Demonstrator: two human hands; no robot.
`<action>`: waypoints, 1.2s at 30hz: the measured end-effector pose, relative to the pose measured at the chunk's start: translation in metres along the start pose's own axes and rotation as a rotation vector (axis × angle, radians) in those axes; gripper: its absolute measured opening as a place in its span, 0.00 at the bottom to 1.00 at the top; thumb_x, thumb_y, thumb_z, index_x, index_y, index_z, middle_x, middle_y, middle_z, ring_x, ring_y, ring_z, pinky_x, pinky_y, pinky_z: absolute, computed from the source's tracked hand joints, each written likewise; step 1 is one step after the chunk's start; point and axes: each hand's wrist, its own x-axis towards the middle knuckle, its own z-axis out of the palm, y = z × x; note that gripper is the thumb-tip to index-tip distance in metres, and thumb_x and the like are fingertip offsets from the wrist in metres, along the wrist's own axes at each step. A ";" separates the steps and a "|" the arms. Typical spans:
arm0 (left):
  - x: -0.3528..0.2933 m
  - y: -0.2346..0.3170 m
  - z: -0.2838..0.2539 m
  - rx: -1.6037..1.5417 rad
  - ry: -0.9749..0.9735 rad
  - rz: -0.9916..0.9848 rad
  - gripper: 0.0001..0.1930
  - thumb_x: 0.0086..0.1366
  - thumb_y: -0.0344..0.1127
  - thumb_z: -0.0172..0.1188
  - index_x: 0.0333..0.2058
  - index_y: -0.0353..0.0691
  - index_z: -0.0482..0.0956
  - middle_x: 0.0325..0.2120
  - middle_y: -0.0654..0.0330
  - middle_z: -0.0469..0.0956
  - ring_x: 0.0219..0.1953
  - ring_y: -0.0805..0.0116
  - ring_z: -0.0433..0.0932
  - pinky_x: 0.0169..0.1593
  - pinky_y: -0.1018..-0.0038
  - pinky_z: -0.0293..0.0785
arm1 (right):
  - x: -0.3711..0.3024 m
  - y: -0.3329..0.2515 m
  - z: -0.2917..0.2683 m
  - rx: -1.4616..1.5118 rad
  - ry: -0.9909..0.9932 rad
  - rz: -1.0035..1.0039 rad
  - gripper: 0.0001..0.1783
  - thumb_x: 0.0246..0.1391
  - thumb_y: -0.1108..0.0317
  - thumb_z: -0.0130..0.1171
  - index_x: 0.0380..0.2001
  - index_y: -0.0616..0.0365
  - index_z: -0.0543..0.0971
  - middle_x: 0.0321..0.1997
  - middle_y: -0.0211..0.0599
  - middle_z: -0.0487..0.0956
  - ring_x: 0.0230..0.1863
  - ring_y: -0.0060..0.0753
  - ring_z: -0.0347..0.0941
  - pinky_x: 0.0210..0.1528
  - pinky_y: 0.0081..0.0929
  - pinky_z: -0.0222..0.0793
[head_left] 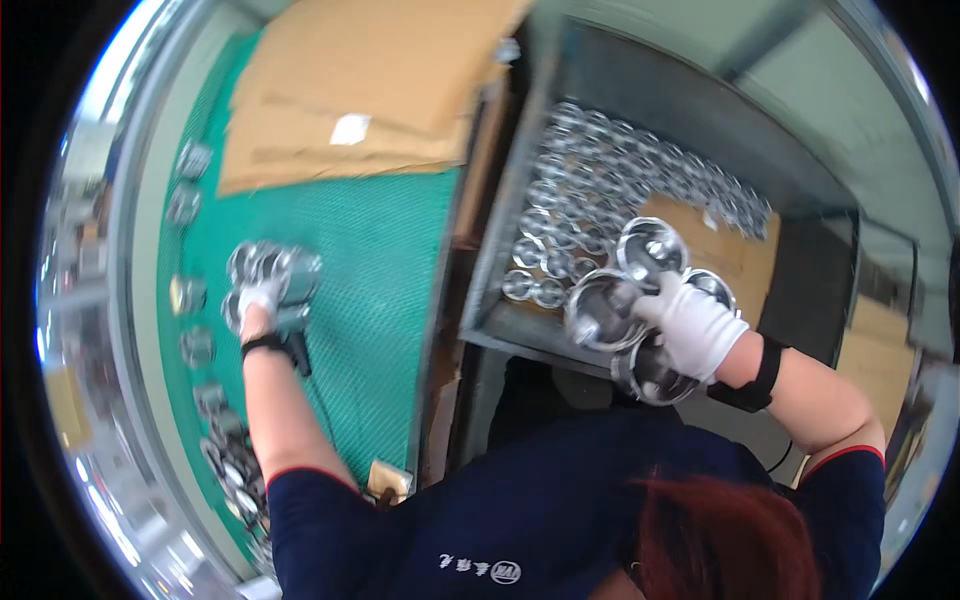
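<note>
Nearest is the person's dark blue shirt [500, 480], its short sleeves edged in red. Just past it, on the near end of the green surface [375, 270], sits a small tan block [391, 478].

On the right, a black wristband [768, 375] circles the wrist. Beyond it the white-gloved right hand [692, 318] grips four rings [600, 308], shiny metal and bunched together, the digits reaching in where their walls meet. In view they overlap the near edge of a dark grey bin [690, 85]; they look raised above it.

On the left, another black band [265, 344] crosses the wrist, with a dark handle [298, 352] and a thin cord just beside it. The gloved left hand [260, 296] is at the near side of a cluster [285, 268] of similar metal rings, over the surface. Blur hides the fingers, so whether they are closed on it I cannot tell.

More rings [197, 347] stand spaced along the surface's left edge, with a denser pile [235, 478] at its near end. Inside the bin, small metal rings stand in close rows [580, 185] on a brown liner [745, 258].

Farthest on the surface lie brown cardboard sheets [370, 70] bearing a white label [350, 129].
</note>
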 end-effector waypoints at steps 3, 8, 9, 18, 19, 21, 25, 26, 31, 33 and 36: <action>-0.067 0.079 -0.013 -0.388 -0.053 -0.321 0.39 0.58 0.39 0.69 0.67 0.41 0.65 0.52 0.54 0.79 0.49 0.62 0.81 0.49 0.68 0.80 | -0.065 0.112 0.042 0.025 0.136 0.228 0.32 0.43 0.71 0.66 0.56 0.50 0.76 0.49 0.60 0.74 0.47 0.63 0.75 0.50 0.50 0.74; -0.173 0.182 -0.004 -0.410 -0.162 -0.149 0.29 0.55 0.25 0.62 0.57 0.33 0.69 0.44 0.57 0.81 0.43 0.66 0.80 0.45 0.69 0.78 | -0.145 0.278 0.106 0.199 0.065 0.705 0.30 0.43 0.67 0.69 0.54 0.53 0.77 0.53 0.66 0.74 0.52 0.63 0.76 0.54 0.47 0.76; -0.190 0.178 0.005 -0.374 -0.115 -0.056 0.36 0.50 0.27 0.65 0.61 0.33 0.67 0.40 0.55 0.81 0.34 0.68 0.80 0.37 0.72 0.77 | -0.157 0.318 0.131 0.240 0.090 0.711 0.29 0.43 0.67 0.70 0.53 0.55 0.77 0.55 0.67 0.73 0.51 0.63 0.76 0.54 0.47 0.76; -0.377 0.529 0.117 -0.509 -0.863 0.346 0.42 0.46 0.36 0.78 0.59 0.28 0.68 0.50 0.51 0.80 0.51 0.62 0.79 0.58 0.67 0.74 | -0.188 0.479 0.255 0.357 0.108 0.824 0.30 0.44 0.67 0.72 0.53 0.56 0.77 0.56 0.63 0.71 0.55 0.61 0.73 0.58 0.43 0.73; -0.377 0.553 0.155 -0.463 -0.938 0.421 0.42 0.48 0.37 0.77 0.60 0.28 0.68 0.51 0.50 0.79 0.52 0.61 0.80 0.58 0.66 0.74 | -0.187 0.487 0.260 0.383 0.094 0.824 0.30 0.43 0.67 0.72 0.53 0.55 0.77 0.56 0.63 0.71 0.55 0.60 0.73 0.58 0.43 0.73; -0.379 0.624 0.225 -0.655 -1.172 0.377 0.37 0.50 0.32 0.74 0.58 0.30 0.70 0.50 0.48 0.81 0.51 0.59 0.81 0.57 0.66 0.75 | -0.180 0.502 0.275 0.398 0.096 0.821 0.31 0.42 0.66 0.74 0.53 0.53 0.77 0.55 0.61 0.72 0.55 0.59 0.74 0.58 0.42 0.73; -0.354 0.711 0.387 -0.056 -0.745 0.744 0.27 0.51 0.39 0.67 0.51 0.36 0.79 0.39 0.40 0.83 0.45 0.46 0.83 0.51 0.61 0.79 | -0.159 0.525 0.322 0.459 0.138 0.793 0.29 0.41 0.67 0.74 0.50 0.53 0.78 0.54 0.58 0.74 0.53 0.57 0.75 0.56 0.42 0.74; -0.345 0.728 0.423 0.000 -0.677 0.772 0.28 0.51 0.41 0.68 0.51 0.36 0.79 0.40 0.40 0.83 0.45 0.44 0.82 0.51 0.60 0.79 | -0.153 0.530 0.333 0.486 0.175 0.763 0.29 0.41 0.68 0.74 0.50 0.53 0.79 0.53 0.58 0.74 0.52 0.57 0.75 0.55 0.41 0.75; -0.304 0.791 0.552 0.175 -0.565 0.678 0.36 0.48 0.41 0.71 0.58 0.40 0.75 0.51 0.37 0.77 0.53 0.40 0.78 0.57 0.58 0.76 | -0.134 0.540 0.365 0.579 0.202 0.735 0.26 0.38 0.71 0.73 0.46 0.57 0.79 0.51 0.58 0.73 0.52 0.58 0.73 0.56 0.42 0.73; -0.294 0.795 0.579 0.189 -0.465 0.700 0.31 0.51 0.41 0.70 0.56 0.43 0.77 0.50 0.37 0.75 0.52 0.39 0.78 0.57 0.58 0.75 | -0.131 0.542 0.372 0.604 0.223 0.696 0.27 0.37 0.72 0.73 0.45 0.59 0.78 0.53 0.60 0.72 0.54 0.63 0.71 0.58 0.44 0.70; -0.278 0.796 0.618 0.171 -0.302 0.703 0.28 0.54 0.39 0.68 0.56 0.46 0.78 0.52 0.37 0.73 0.55 0.41 0.76 0.59 0.59 0.74 | -0.130 0.543 0.385 0.673 0.140 0.782 0.28 0.37 0.73 0.73 0.46 0.58 0.77 0.55 0.62 0.69 0.54 0.65 0.70 0.58 0.45 0.70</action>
